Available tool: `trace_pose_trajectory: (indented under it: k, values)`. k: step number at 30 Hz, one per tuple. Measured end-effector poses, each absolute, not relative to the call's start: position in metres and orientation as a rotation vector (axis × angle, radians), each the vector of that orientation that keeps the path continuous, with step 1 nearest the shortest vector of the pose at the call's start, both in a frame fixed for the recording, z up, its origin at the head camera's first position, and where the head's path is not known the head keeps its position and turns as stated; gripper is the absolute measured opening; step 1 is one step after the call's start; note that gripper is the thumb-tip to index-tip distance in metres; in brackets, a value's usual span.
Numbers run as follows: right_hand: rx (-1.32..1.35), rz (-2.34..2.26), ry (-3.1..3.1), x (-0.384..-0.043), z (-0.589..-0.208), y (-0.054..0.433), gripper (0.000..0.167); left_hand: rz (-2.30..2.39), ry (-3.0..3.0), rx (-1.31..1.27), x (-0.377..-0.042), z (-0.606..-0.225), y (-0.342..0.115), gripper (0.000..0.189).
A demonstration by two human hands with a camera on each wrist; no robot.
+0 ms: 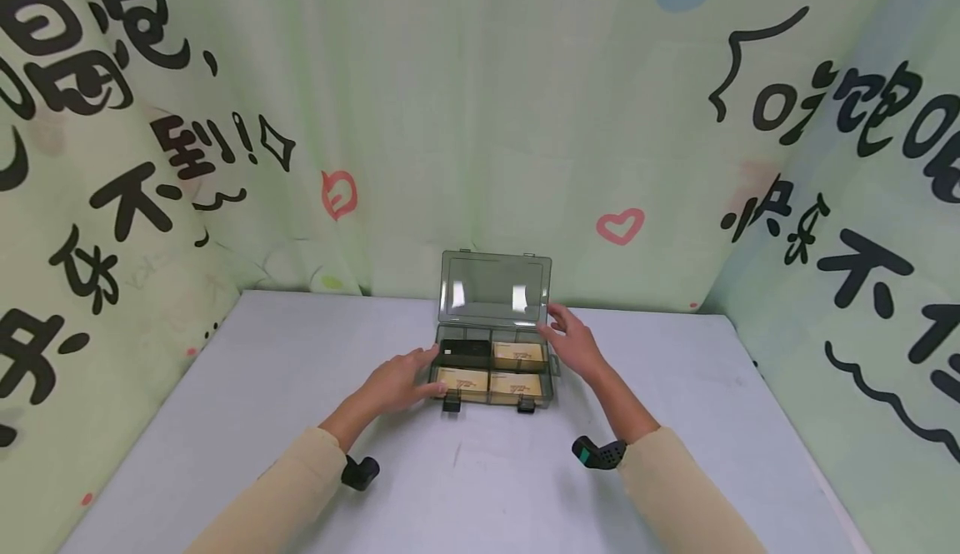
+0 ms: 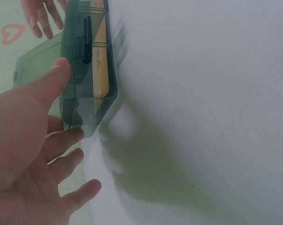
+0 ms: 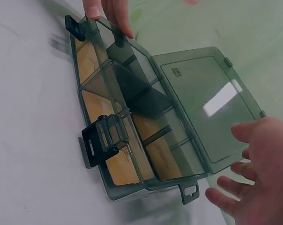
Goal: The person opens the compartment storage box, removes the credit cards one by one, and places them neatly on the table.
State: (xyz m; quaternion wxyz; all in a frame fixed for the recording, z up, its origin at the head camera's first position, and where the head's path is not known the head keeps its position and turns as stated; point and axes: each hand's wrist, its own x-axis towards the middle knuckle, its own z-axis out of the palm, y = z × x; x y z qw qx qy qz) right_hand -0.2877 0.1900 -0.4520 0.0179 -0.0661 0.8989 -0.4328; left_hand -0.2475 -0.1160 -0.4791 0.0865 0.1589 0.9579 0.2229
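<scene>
A translucent grey-green plastic storage box (image 1: 552, 394) stands on the table, its lid (image 3: 202, 98) tipped back. Inside lie tan rectangular packs (image 1: 517, 384) with small dark print in three compartments, and a black flat item (image 1: 465, 347) at the back left. At the box's left front corner is my left hand (image 1: 397, 381), thumb against the front wall and fingers extended along the side. My right hand (image 1: 576, 344) is at the right edge of the lid near the hinge, its thumb by the lid's edge and its fingers loosely spread in the right wrist view.
Two black latches, one on the left (image 1: 452, 404) and one on the right (image 1: 527, 405), hang down at the box's front. A side tab (image 3: 190, 191) sticks out on the right. The white table (image 1: 480, 487) meets a pale green printed curtain (image 1: 480, 121) behind and at both sides.
</scene>
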Motion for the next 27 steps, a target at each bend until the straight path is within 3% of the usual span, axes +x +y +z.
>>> trace_pose_trajectory:
  k: [11,27]
  values:
    - [-0.176,-1.324,2.731,-0.291,-0.467,0.196,0.058,0.650,2.852,0.454,-0.248,-0.478,-0.115,0.076]
    - [-0.175,-1.261,2.791,-0.277,-0.473,0.198,0.039,0.713,2.891,0.412,-0.247,-0.481,-0.113,0.082]
